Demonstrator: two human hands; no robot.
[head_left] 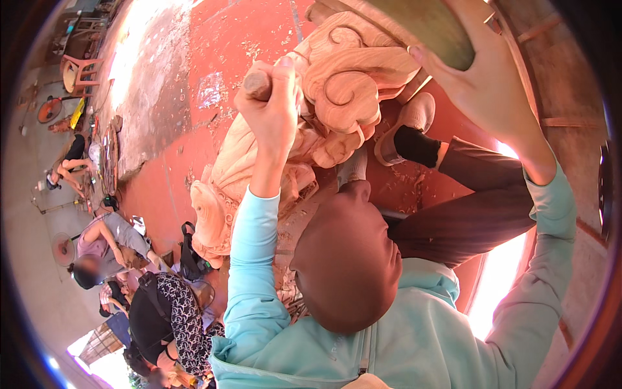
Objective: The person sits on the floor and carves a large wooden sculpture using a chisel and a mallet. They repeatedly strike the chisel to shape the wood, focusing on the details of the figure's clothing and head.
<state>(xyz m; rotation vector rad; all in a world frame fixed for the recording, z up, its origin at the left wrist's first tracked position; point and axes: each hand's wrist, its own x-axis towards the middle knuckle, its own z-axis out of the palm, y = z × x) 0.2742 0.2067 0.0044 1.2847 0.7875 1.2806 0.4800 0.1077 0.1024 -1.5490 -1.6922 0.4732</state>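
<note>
My left hand (273, 113) is closed round the upright round wooden handle of a chisel (258, 84); its blade is hidden below the fist. That fist is over the edge of a large carved piece of pale reddish wood (346, 97), with scrolls and curling folds. At the upper right, my right hand (489, 81) is wrapped round a smooth, greenish-brown wooden mallet (440, 32), partly cut off by the top edge. The mallet is raised apart from the chisel handle. More carved detail (210, 207) runs down to the lower left, partly behind my left sleeve.
Wood chips lie scattered on the red floor (159, 194). My legs in brown trousers (466, 207) are right of the carving. A black bag (193, 259) lies near its lower end. Several people sit at the left, among them one in purple (97, 240), near fans and a chair (81, 71).
</note>
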